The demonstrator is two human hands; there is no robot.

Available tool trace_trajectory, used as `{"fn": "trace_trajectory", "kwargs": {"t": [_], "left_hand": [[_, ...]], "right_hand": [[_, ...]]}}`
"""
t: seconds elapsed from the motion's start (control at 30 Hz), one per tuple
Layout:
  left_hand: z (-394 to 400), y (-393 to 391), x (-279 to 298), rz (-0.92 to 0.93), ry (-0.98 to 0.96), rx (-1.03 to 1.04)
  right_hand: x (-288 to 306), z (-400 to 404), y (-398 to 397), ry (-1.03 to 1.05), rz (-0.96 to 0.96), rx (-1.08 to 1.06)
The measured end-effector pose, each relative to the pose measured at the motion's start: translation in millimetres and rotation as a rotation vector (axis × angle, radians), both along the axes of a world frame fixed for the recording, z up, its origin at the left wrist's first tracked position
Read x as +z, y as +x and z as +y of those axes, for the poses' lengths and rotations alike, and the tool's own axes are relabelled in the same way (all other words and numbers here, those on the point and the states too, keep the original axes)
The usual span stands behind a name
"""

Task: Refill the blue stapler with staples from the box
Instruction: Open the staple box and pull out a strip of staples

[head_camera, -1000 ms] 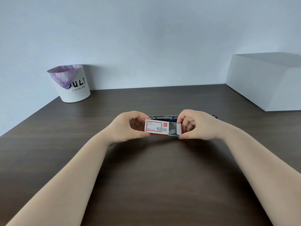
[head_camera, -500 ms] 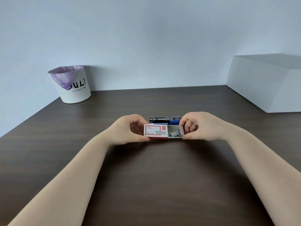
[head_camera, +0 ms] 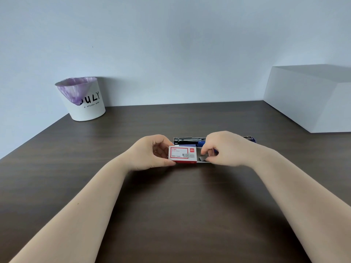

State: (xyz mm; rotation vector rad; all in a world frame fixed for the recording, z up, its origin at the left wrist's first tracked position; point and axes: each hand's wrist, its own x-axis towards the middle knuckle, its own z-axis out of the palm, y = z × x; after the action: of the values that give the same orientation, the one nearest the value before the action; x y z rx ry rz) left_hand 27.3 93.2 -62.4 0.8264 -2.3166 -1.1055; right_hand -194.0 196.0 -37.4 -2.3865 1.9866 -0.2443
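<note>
A small red and white staple box (head_camera: 182, 155) rests on the dark table (head_camera: 171, 205), its inner tray slid out to the right. My left hand (head_camera: 152, 152) grips the box sleeve at its left end. My right hand (head_camera: 226, 149) reaches into the open tray, and its fingertips pinch a grey strip of staples (head_camera: 202, 158). Just behind the box lies the blue stapler (head_camera: 191, 141), opened flat with its metal staple channel facing up; my right hand hides its right part, and only the blue tip (head_camera: 251, 139) shows past the wrist.
A white bin (head_camera: 85, 105) lined with a purple bag stands at the back left by the wall. A large white box (head_camera: 311, 103) sits at the back right. The table's left edge runs diagonally toward me.
The tray has slid further out of the sleeve. My right hand has gone from pulling the tray end to pinching staples inside it. The box now lies lower on the table.
</note>
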Motion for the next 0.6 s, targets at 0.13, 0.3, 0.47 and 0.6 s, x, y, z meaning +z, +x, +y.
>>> {"fn": "trace_trajectory", "kwargs": {"t": [0.13, 0.3, 0.47, 0.6], "left_hand": [[-0.5, -0.4, -1.2, -0.003, -0.005, 0.003], [-0.5, 1.1, -0.2, -0.007, 0.000, 0.010], [1.5, 0.7, 3.1, -0.073, -0.066, 0.039], [1.5, 0.9, 3.6, -0.123, -0.099, 0.055]], "right_hand": [[-2.3, -4.4, 3.5, -0.021, 0.046, -0.018], [-4.3, -2.4, -3.5, -0.159, -0.309, -0.068], [3.5, 6.0, -16.9, -0.134, -0.522, -0.250], [1.5, 8.0, -18.0, -0.023, -0.699, -0.315]]}}
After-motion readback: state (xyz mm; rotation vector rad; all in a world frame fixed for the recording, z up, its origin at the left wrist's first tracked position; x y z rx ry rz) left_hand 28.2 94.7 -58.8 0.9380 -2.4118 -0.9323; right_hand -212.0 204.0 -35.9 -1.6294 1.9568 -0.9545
